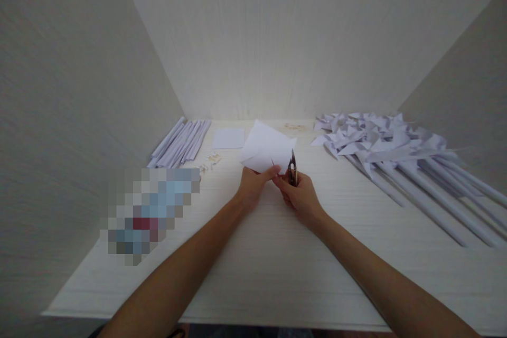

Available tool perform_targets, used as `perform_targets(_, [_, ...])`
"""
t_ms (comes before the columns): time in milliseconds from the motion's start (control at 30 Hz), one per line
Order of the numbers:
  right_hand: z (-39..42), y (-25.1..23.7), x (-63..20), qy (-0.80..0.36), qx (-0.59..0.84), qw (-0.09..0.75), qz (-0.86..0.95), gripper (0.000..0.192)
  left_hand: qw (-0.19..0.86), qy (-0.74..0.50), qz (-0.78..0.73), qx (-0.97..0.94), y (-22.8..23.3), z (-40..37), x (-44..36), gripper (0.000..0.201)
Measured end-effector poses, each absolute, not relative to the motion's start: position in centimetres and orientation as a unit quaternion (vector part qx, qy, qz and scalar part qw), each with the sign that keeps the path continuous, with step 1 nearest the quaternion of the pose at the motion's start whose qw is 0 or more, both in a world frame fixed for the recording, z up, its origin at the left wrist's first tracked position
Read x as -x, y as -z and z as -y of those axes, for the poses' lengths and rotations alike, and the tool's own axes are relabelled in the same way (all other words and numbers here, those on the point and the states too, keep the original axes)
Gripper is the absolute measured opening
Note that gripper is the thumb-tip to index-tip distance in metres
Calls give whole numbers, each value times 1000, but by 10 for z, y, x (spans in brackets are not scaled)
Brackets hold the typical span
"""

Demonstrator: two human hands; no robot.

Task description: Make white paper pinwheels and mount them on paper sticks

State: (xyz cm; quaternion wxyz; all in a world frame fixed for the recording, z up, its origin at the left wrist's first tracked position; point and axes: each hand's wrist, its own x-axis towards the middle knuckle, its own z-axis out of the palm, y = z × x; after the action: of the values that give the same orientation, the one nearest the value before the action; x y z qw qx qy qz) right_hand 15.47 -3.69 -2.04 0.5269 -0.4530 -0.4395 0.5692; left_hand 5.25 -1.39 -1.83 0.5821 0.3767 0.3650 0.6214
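Above the middle of the table I hold a white square sheet of paper (263, 142), turned corner-up, with cut slits showing near its lower and right edges. My left hand (255, 185) pinches its lower edge, thumb on top. My right hand (299, 195) is closed around small dark metal scissors (292, 169), whose blades point up beside the sheet's right corner. The thumb and fingers of that hand also reach the paper's bottom corner, next to my left thumb. The scissor handles are mostly hidden in the palm.
Rolled paper sticks (184, 142) lie at the back left, near a flat stack of white paper (228, 138) and small pale pieces (213, 158). Several paper pinwheels (380, 140) on sticks are piled at right. A blurred-out object (158, 211) lies at left. Walls enclose the table (237, 274).
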Motion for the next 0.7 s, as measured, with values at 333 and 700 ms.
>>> perform_targets(333, [39, 15, -154, -589, 456, 545, 384, 29, 583, -672, -382, -250, 13, 8, -46, 25])
perform_targets(700, [27, 9, -169, -524, 404, 706, 251, 25, 620, -543, -408, -392, 19, 11, -46, 17])
